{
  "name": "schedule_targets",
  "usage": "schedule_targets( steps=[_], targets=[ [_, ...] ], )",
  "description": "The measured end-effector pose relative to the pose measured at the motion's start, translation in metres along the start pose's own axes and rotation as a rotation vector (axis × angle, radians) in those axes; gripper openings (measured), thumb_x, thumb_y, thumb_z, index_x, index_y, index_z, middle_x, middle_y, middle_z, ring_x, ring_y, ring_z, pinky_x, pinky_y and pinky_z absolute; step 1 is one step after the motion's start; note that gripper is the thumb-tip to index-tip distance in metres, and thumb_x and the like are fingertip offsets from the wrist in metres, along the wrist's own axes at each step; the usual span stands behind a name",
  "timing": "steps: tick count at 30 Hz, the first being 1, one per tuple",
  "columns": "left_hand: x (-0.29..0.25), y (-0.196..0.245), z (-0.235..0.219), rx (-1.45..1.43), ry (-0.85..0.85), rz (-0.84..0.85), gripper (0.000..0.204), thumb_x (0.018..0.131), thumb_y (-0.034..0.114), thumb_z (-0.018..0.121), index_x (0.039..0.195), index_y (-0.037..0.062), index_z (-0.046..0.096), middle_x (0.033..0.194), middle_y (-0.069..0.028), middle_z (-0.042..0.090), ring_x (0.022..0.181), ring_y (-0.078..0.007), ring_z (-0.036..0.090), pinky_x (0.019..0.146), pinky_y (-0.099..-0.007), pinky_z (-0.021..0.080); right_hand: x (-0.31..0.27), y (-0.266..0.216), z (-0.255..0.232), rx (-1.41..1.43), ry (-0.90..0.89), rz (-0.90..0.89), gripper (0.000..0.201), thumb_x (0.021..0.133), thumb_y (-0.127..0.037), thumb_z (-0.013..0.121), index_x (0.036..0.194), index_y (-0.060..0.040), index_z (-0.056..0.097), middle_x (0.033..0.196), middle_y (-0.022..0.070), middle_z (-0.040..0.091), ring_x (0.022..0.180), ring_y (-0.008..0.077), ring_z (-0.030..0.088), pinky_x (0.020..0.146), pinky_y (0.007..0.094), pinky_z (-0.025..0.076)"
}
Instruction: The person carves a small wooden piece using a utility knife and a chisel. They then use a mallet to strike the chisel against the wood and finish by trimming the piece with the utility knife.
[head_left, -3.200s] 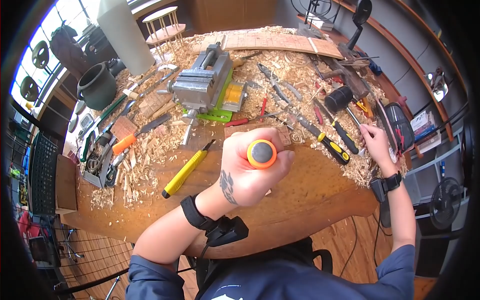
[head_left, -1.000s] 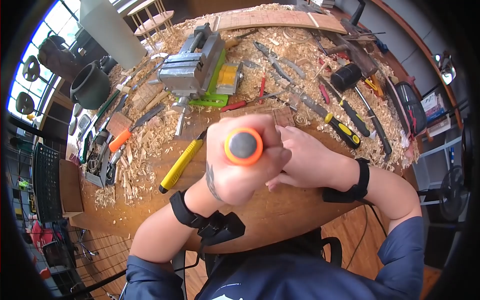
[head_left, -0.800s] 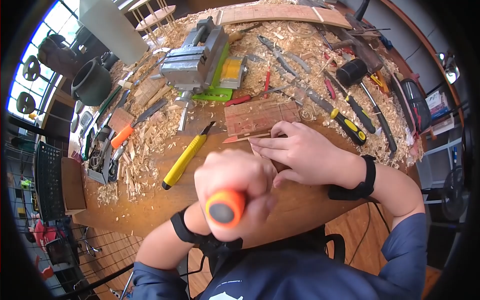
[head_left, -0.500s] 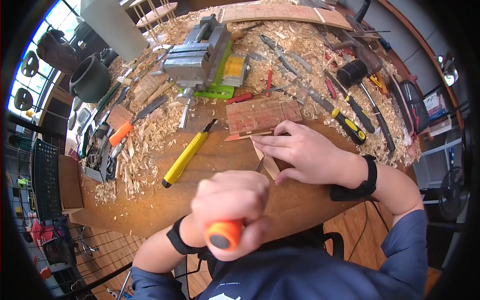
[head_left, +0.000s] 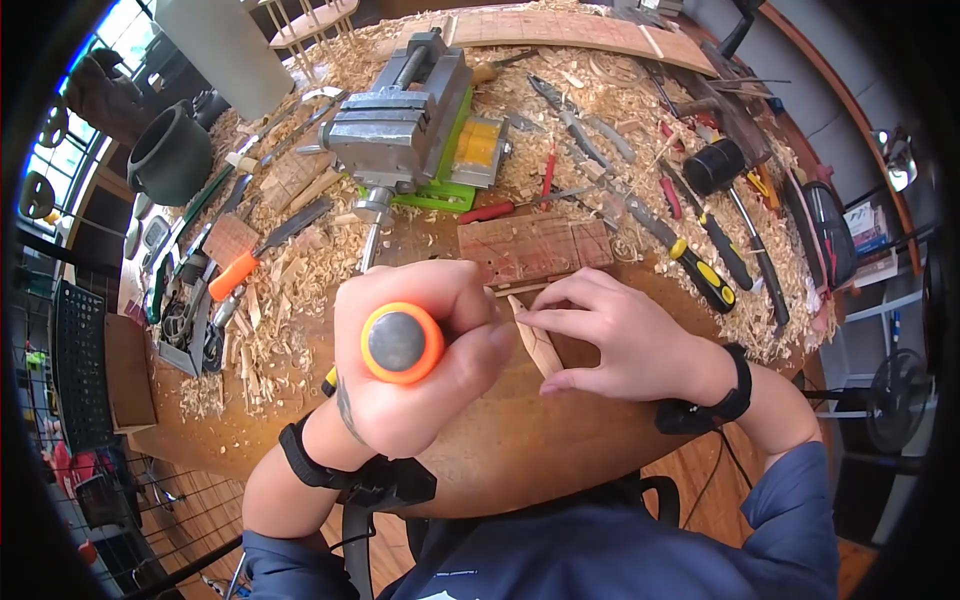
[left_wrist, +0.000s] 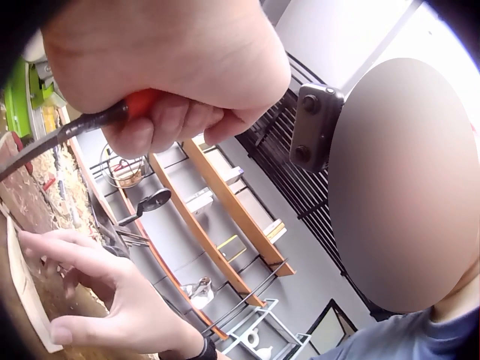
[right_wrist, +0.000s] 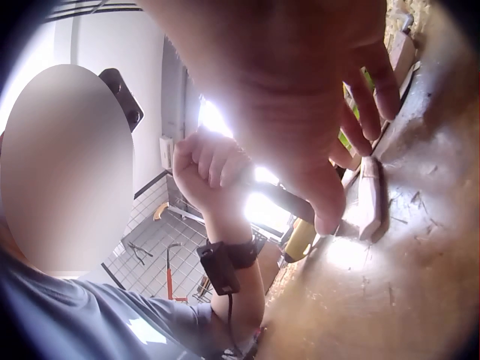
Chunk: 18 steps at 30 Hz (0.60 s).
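My left hand [head_left: 425, 355] grips the orange handle of a chisel [head_left: 402, 343], its steel end cap facing up. In the left wrist view the chisel's dark blade [left_wrist: 56, 139] slants down from the fist toward the bench. A small, pale wood piece [head_left: 538, 345] with a pointed end lies on the bench beside my right hand [head_left: 620, 340]. That hand's fingers are loosely spread, with fingertips and thumb right at the piece's edge. Just beyond lies a flat wooden block [head_left: 535, 248] with red marks. A yellow utility knife [head_left: 329, 381] is mostly hidden behind the left hand.
A metal vise [head_left: 390, 130] on a green base stands at the back. Shavings, a black mallet [head_left: 715, 165], yellow-and-black handled tools [head_left: 703, 277] and another orange-handled chisel [head_left: 232, 276] lie around. The bench's curved front edge [head_left: 500, 510] is near the body.
The right hand has left the mallet and come to the wood piece, its fingers since loosening. The left hand, lowered with the chisel half a second ago, has risen and moved left.
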<state>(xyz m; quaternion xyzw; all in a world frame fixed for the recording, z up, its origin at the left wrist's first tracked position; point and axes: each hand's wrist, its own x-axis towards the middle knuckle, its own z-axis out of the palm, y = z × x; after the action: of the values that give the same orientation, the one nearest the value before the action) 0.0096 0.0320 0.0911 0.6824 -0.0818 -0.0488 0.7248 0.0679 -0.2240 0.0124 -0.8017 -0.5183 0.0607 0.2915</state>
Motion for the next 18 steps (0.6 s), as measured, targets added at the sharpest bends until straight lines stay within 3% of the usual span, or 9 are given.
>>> schedule_targets(
  steps=[2, 7, 11, 13, 18],
  targets=[
    [0.003, -0.002, 0.001, -0.010, -0.005, 0.013, 0.021, 0.083, -0.004, 0.072, 0.069, 0.0012, 0.057, 0.060, -0.0037, 0.055, 0.053, -0.0131, 0.053, 0.053, -0.0294, 0.043, -0.002, -0.008, 0.000, 0.002, 0.015, 0.191, 0.067, 0.080, -0.043, 0.091, 0.133, -0.0067, 0.070, 0.122, 0.0117, 0.067, 0.113, 0.0326, 0.066, 0.096, 0.0432, 0.057],
    [0.006, -0.011, -0.002, 0.078, -0.098, 0.138, 0.019, 0.079, -0.004, 0.072, 0.068, 0.0031, 0.058, 0.059, -0.0050, 0.058, 0.049, -0.0163, 0.057, 0.050, -0.0309, 0.045, -0.005, -0.013, 0.008, -0.072, 0.044, 0.218, 0.067, 0.081, -0.048, 0.089, 0.130, -0.0077, 0.067, 0.115, 0.0116, 0.068, 0.099, 0.0331, 0.071, 0.083, 0.0433, 0.060],
    [0.011, -0.010, 0.002, 0.114, -0.149, 0.200, 0.022, 0.077, -0.003, 0.074, 0.067, 0.0056, 0.057, 0.057, -0.0043, 0.056, 0.047, -0.0195, 0.058, 0.048, -0.0315, 0.045, -0.001, -0.020, 0.008, -0.051, 0.025, 0.267, 0.059, 0.083, -0.038, 0.086, 0.129, -0.0078, 0.065, 0.103, 0.0114, 0.071, 0.092, 0.0332, 0.072, 0.079, 0.0436, 0.060],
    [0.013, -0.008, 0.005, 0.117, -0.177, 0.225, 0.033, 0.083, -0.004, 0.069, 0.066, 0.0045, 0.042, 0.057, -0.0040, 0.046, 0.048, -0.0176, 0.046, 0.048, -0.0321, 0.036, -0.002, -0.020, 0.009, -0.026, 0.020, 0.291, 0.055, 0.084, -0.032, 0.085, 0.128, -0.0079, 0.065, 0.099, 0.0114, 0.071, 0.090, 0.0333, 0.073, 0.078, 0.0439, 0.060],
    [0.034, -0.010, 0.018, 0.161, -0.196, 0.215, 0.028, 0.081, -0.002, 0.073, 0.066, 0.0046, 0.051, 0.057, -0.0039, 0.054, 0.050, -0.0171, 0.054, 0.050, -0.0313, 0.042, -0.004, -0.018, 0.006, -0.067, 0.090, 0.224, 0.036, 0.084, -0.019, 0.078, 0.116, -0.0064, 0.069, 0.095, 0.0113, 0.071, 0.083, 0.0324, 0.073, 0.074, 0.0435, 0.061]
  ],
)
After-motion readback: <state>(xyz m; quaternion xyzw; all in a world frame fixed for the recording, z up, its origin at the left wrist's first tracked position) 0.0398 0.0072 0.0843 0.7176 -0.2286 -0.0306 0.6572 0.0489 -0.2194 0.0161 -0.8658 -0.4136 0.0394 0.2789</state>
